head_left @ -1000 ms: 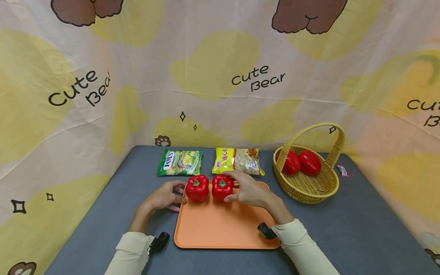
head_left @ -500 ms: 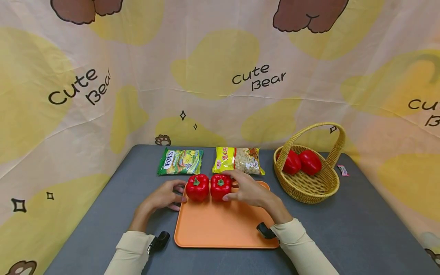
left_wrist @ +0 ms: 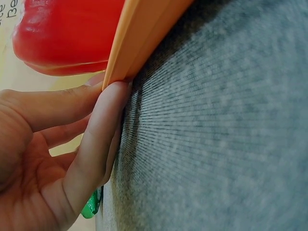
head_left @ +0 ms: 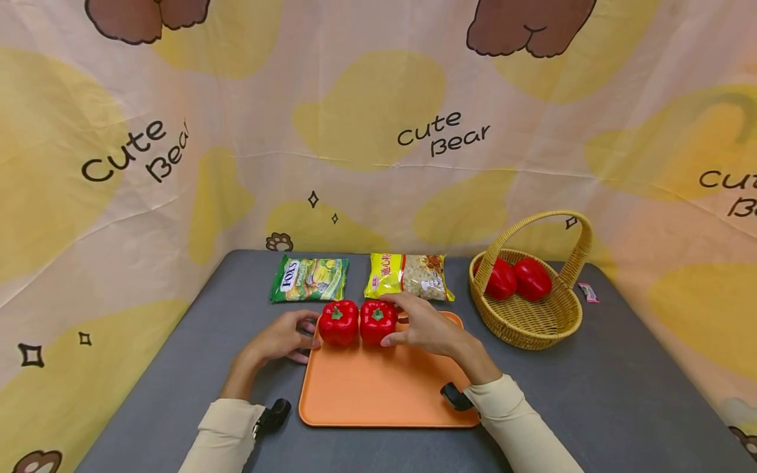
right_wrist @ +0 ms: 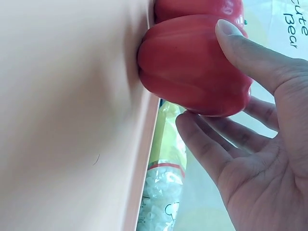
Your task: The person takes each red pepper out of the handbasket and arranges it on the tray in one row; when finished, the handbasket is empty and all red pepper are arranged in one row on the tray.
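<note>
Grey table (head_left: 591,394), orange tray (head_left: 378,394): right hand (head_left: 426,328) fingers around a red pepper (head_left: 376,322) (left fingers at the rim).

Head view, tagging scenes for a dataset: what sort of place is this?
Probably a staged tabletop set, not a kitchen: a bear-print cloth walls in a grey table laid with a tray and basket.

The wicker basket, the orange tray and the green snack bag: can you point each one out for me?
Wicker basket (head_left: 552,332): head view, on its woven front wall.
Orange tray (head_left: 378,387): head view, on its bare middle.
Green snack bag (head_left: 309,278): head view, on its printed front.
</note>
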The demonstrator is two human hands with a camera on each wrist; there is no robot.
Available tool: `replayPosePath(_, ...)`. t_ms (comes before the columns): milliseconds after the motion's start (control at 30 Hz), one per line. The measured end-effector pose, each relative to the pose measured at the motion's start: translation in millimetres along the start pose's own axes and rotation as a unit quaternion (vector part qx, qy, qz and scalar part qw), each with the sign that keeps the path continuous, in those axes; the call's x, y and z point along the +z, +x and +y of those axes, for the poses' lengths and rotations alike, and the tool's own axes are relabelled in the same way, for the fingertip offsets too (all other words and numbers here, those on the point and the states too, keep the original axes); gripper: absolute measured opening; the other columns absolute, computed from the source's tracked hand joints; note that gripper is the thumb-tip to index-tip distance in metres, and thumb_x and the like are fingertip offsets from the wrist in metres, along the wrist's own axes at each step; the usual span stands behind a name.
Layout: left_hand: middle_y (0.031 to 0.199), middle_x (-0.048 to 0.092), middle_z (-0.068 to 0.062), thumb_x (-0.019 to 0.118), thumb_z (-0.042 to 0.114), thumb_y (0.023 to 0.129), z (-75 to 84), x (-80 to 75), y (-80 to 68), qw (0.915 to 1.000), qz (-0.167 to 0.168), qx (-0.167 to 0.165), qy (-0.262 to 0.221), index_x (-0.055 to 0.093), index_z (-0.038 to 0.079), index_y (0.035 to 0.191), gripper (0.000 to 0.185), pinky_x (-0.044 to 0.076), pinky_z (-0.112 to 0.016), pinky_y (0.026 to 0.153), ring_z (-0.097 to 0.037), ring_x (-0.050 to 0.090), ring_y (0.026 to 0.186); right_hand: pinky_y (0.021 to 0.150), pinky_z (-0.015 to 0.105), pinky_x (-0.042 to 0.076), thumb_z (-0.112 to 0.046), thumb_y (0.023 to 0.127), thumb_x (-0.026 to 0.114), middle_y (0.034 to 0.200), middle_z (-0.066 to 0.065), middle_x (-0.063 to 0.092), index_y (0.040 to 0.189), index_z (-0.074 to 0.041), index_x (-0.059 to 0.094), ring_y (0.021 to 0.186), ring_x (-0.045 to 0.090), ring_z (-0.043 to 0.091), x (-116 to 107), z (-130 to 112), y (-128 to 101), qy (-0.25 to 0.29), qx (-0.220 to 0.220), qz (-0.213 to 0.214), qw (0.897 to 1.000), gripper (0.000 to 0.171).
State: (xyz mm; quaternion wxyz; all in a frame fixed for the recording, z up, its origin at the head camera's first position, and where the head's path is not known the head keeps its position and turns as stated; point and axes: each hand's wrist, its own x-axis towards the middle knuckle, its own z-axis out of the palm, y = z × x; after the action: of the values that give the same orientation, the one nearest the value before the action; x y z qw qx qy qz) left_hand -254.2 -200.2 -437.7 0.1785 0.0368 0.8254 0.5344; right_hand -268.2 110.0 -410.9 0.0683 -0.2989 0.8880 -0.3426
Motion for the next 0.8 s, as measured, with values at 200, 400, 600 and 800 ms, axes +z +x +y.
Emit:
replayPosePath(200, 0.107, 0.054, -0.019, 0.069, -0.001, 0.085, -0.7, 1.1, -0.9, 1.0000, -0.002, -0.001, 0.000, 0.050, 0.000, 0.134, 0.053, 0.061, -0.040, 0.062, -0.022, 0.066, 0.079, 0.097, 0.041, 0.050, -0.048, 0.070, 0.084, 0.135, -0.001, 0.051, 0.143, -0.018, 0.045, 0.117, 0.054, 0.017, -3, 0, -3, 0.001, -0.007, 0.014, 1.000, 0.088)
replayPosePath(400, 0.108, 0.055, -0.018, 0.069, -0.001, 0.085, 0.0, 1.9, 0.5, 1.0000, 0.001, -0.005, -0.004, 0.051, 0.001, 0.134, 0.053, 0.061, -0.041, 0.063, -0.022, 0.066, 0.080, 0.097, 0.043, 0.050, -0.048, 0.071, 0.083, 0.138, -0.001, 0.051, 0.142, -0.019, 0.048, 0.120, 0.055, 0.021, -21, -2, -17, -0.013, -0.015, 0.037, 0.999, 0.084)
replayPosePath(600, 0.108, 0.055, -0.018, 0.069, -0.001, 0.084, -1.0, 1.5, 1.4, 1.0000, -0.003, -0.002, -0.002, 0.050, 0.000, 0.134, 0.053, 0.061, -0.041, 0.063, -0.022, 0.066, 0.080, 0.096, 0.044, 0.051, -0.046, 0.074, 0.082, 0.134, -0.004, 0.055, 0.137, -0.027, 0.054, 0.119, 0.056, 0.019, -44, 3, -42, -0.042, -0.037, 0.059, 0.997, 0.071)
replayPosePath(800, 0.108, 0.055, -0.018, 0.069, 0.000, 0.085, -2.1, -0.3, 1.8, 1.0000, 0.001, -0.003, -0.001, 0.050, 0.001, 0.134, 0.053, 0.061, -0.040, 0.063, -0.022, 0.066, 0.080, 0.086, 0.039, 0.056, -0.045, 0.076, 0.080, 0.121, -0.010, 0.062, 0.128, -0.026, 0.062, 0.105, 0.059, 0.010, -74, 16, -73, -0.086, -0.066, 0.116, 0.987, 0.059)
